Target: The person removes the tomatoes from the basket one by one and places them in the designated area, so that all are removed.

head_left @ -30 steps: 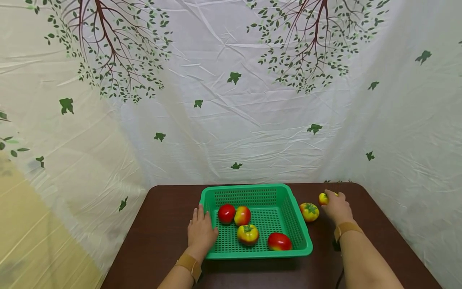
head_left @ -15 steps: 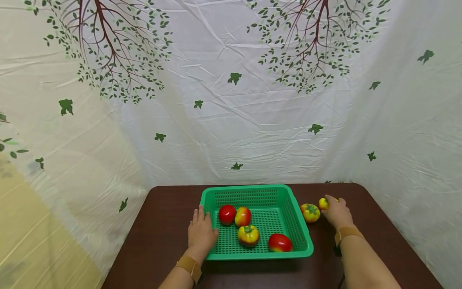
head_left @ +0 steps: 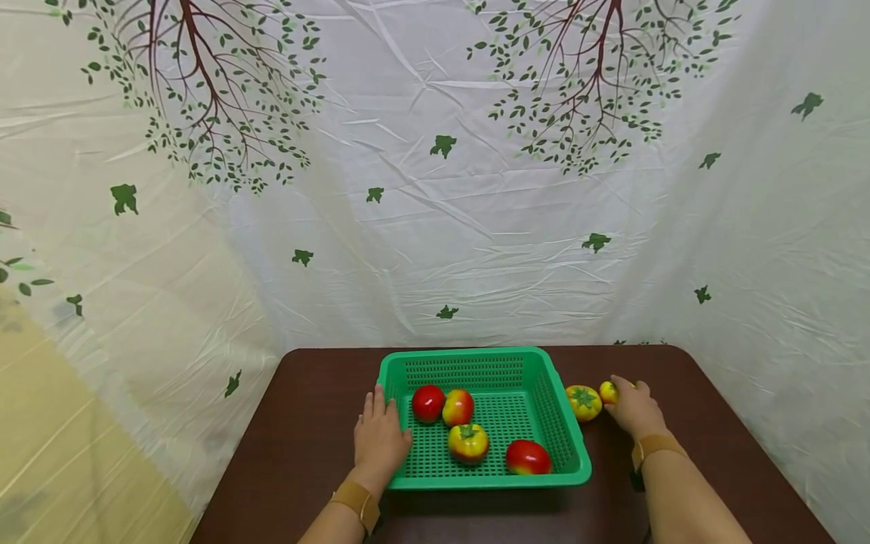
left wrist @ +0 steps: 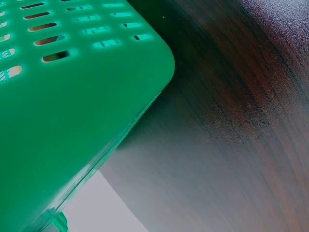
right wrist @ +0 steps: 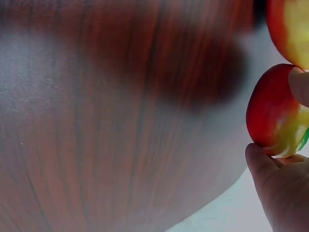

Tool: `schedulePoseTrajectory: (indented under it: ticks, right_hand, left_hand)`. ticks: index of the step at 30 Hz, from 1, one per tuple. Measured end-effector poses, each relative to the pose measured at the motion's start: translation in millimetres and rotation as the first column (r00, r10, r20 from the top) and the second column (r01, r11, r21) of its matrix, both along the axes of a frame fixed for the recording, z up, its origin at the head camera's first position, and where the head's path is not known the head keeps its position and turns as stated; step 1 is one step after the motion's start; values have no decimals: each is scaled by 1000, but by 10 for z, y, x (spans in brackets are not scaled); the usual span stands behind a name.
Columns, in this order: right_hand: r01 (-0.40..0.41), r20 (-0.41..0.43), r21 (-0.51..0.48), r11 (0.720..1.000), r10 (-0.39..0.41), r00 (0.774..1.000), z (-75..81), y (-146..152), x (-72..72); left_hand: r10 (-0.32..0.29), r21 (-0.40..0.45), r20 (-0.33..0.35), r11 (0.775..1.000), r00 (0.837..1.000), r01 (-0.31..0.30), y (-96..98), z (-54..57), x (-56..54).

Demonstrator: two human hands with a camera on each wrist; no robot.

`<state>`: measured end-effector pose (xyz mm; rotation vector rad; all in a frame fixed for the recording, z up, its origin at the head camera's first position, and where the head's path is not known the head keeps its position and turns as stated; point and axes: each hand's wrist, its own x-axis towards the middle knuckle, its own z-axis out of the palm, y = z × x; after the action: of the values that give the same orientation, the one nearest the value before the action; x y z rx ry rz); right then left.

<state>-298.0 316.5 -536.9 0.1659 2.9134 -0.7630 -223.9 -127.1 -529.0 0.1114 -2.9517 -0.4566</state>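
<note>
My right hand (head_left: 635, 408) pinches a small red-and-yellow tomato (head_left: 607, 391) with a green calyx, at the right of the table. In the right wrist view, thumb and fingers lie on opposite sides of this tomato (right wrist: 273, 108). Right beside it, to the left, is a larger yellow tomato (head_left: 584, 403). My left hand (head_left: 381, 438) rests with straight fingers on the left rim of a green plastic basket (head_left: 578, 472). The left wrist view shows only the basket's outer wall (left wrist: 72, 111) and the table; the left hand is out of that view.
Inside the basket lie a red fruit (head_left: 428, 403), a red-yellow fruit (head_left: 458, 407), a yellow tomato (head_left: 468, 443) and another red fruit (head_left: 529, 458). The dark brown table (head_left: 313, 423) has a white leaf-patterned cloth (head_left: 421, 249) hanging behind it.
My right hand has moved slightly nearer to me with the small tomato, which now sits closer to the larger yellow one. The left hand and the basket have stayed in place.
</note>
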Motion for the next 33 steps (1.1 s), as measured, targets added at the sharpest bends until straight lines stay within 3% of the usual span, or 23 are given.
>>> schedulePoseTrajectory:
  ticks: [13,23,33]
  right_hand:
    - [24,52,-60,998,-21,998,-85,42,25]
    - [-2,50,-40,999,4,999,-115,50,34]
    - [39,75,-75,996,-34,997,-128,30,36]
  left_hand:
    - [4,-1,-9,1000,1000,-4,11,18,7]
    - [9,3,-7,1000,1000,-9,0,-5,-10]
    - [7,26,-4,1000,1000,-6,-2,-6,-22]
